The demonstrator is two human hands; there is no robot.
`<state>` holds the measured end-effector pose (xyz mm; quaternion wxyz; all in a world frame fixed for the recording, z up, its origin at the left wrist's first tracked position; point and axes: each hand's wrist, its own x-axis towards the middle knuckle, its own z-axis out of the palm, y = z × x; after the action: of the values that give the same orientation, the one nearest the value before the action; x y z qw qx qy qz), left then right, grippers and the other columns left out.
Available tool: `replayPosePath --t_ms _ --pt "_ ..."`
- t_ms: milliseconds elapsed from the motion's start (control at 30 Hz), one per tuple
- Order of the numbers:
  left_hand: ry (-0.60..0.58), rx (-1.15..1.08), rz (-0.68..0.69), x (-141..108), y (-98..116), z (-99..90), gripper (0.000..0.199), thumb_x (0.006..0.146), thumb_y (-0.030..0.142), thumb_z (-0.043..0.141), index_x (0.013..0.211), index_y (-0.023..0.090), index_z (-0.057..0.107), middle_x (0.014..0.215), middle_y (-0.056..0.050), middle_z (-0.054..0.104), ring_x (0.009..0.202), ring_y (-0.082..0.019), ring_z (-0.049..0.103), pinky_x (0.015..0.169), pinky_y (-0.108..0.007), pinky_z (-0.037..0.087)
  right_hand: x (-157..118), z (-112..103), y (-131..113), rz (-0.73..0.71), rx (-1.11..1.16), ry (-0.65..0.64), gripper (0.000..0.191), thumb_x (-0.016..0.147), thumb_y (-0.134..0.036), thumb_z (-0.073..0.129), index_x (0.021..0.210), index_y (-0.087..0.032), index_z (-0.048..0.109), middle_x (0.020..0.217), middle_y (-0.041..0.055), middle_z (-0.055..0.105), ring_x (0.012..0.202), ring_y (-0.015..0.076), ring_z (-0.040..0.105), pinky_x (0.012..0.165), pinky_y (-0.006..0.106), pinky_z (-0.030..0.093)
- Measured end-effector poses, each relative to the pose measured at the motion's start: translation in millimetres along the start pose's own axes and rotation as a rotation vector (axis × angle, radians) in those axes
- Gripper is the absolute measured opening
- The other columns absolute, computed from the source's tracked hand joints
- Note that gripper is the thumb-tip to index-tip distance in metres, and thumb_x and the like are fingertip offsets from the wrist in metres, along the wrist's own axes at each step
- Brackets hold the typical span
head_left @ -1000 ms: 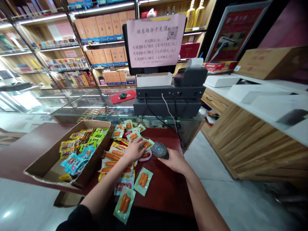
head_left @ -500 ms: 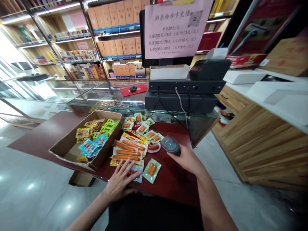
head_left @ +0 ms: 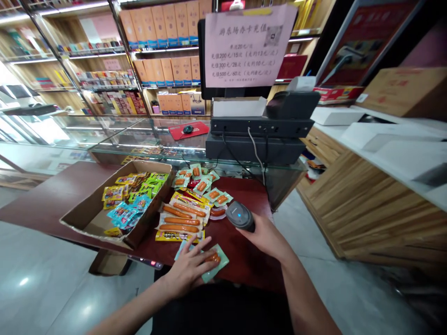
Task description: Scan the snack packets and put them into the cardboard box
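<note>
My right hand grips a dark grey barcode scanner above the right part of the red-brown tabletop. With fingers spread, my left hand rests over a green-edged packet of small sausages near the front edge, partly covering it. A light blue packet peeks out beneath the same fingers. Just beyond lie long wrapped sausages on top of yellow packets. A curved sausage in clear wrap sits left of the scanner. Several small sausage packets are heaped farther back.
An open cardboard box of yellow, green and blue snack packets stands at the left. Behind the table are a glass counter and a monitor with a pink notice. Cables hang down. A wooden cabinet stands right.
My left hand has shifted right and toward me, from the blue packet onto the green-edged sausage packet, which now sits closer to the front edge. The scanner stays in my right hand.
</note>
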<state>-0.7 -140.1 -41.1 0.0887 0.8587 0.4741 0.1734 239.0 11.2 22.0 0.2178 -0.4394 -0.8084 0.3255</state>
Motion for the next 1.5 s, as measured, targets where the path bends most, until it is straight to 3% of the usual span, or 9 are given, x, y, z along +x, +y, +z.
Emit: replayPosePath --t_ms 167,233,333,533,767,867,1000,1200,1500 --pt "0.349 -0.393 -0.438 16 -16 -6.1 0.023 0.091 0.038 0.058 0.104 0.030 0.075 0.102 -0.006 0.075 0.104 -0.024 0.067 0.094 -0.043 0.049 -13 -1 -7 -0.024 0.011 -0.001 0.034 0.080 -0.028 0.066 0.113 -0.021 0.066 0.108 0.0075 0.075 0.099 0.0269 0.070 0.084 0.034 0.052" --pt "0.538 -0.541 -0.642 32 -32 -5.6 0.027 0.088 0.043 0.061 0.099 0.023 0.076 0.097 -0.006 0.076 0.089 -0.022 0.070 0.084 -0.037 0.054 -16 1 -11 -0.030 0.024 -0.010 0.036 0.079 -0.028 0.066 0.114 -0.021 0.066 0.110 0.0074 0.075 0.100 0.0271 0.070 0.084 0.034 0.052" --pt "0.700 -0.670 -0.758 57 -55 -8.4 0.036 0.082 0.048 0.065 0.098 0.018 0.075 0.093 -0.006 0.076 0.083 -0.020 0.069 0.078 -0.032 0.056 -20 5 -16 -0.042 0.041 -0.048 0.038 0.078 -0.025 0.066 0.116 -0.022 0.066 0.110 0.0063 0.075 0.100 0.0268 0.070 0.083 0.033 0.052" --pt "0.505 -1.136 -0.744 90 -81 -37.3 0.046 0.069 0.050 0.077 0.098 0.015 0.068 0.082 -0.003 0.070 0.056 -0.012 0.060 0.049 -0.025 0.053 -21 3 -22 -0.073 0.044 -0.023 0.038 0.077 -0.021 0.065 0.115 -0.021 0.065 0.110 0.0062 0.074 0.100 0.0256 0.069 0.084 0.033 0.051" --pt "0.353 -1.585 -0.838 111 -92 -56.5 0.048 0.052 0.014 0.086 0.088 0.020 0.054 0.075 0.004 0.063 0.068 -0.014 0.065 0.064 -0.030 0.058 -17 5 -30 -0.112 0.095 -0.024 0.036 0.079 -0.023 0.065 0.115 -0.022 0.065 0.112 0.0049 0.074 0.102 0.0248 0.069 0.085 0.033 0.052" --pt "0.322 -1.579 -0.880 119 -86 -56.4 0.042 0.059 0.013 0.080 0.096 0.020 0.059 0.077 0.001 0.066 0.067 -0.014 0.066 0.061 -0.025 0.054 -11 10 -28 -0.118 0.104 -0.013 0.033 0.079 -0.024 0.066 0.112 -0.021 0.067 0.110 0.0058 0.074 0.099 0.0250 0.069 0.084 0.033 0.052" --pt "0.421 -1.576 -0.906 127 -76 -53.1 0.032 0.063 0.012 0.081 0.085 0.016 0.058 0.073 0.000 0.066 0.060 -0.010 0.063 0.054 -0.019 0.049 -5 15 -23 -0.079 0.082 0.013 0.035 0.081 -0.029 0.066 0.114 -0.021 0.066 0.110 0.0070 0.074 0.099 0.0260 0.070 0.084 0.035 0.053" --pt "0.580 -1.629 -0.818 130 -74 -46.8 0.043 0.062 0.006 0.084 0.092 0.016 0.055 0.084 -0.002 0.069 0.073 -0.015 0.070 0.072 -0.031 0.060 -8 17 -19 -0.087 0.136 0.055 0.040 0.083 -0.031 0.066 0.122 -0.022 0.063 0.116 0.0066 0.072 0.106 0.0248 0.068 0.091 0.036 0.052" --pt "0.508 -1.575 -0.730 126 -78 -44.0 0.038 0.058 0.020 0.089 0.085 0.011 0.065 0.087 -0.006 0.073 0.078 -0.019 0.071 0.072 -0.034 0.061 -8 14 -15 -0.075 0.128 0.095 0.033 0.083 -0.033 0.066 0.114 -0.021 0.066 0.111 0.0073 0.074 0.102 0.0255 0.069 0.090 0.036 0.053"
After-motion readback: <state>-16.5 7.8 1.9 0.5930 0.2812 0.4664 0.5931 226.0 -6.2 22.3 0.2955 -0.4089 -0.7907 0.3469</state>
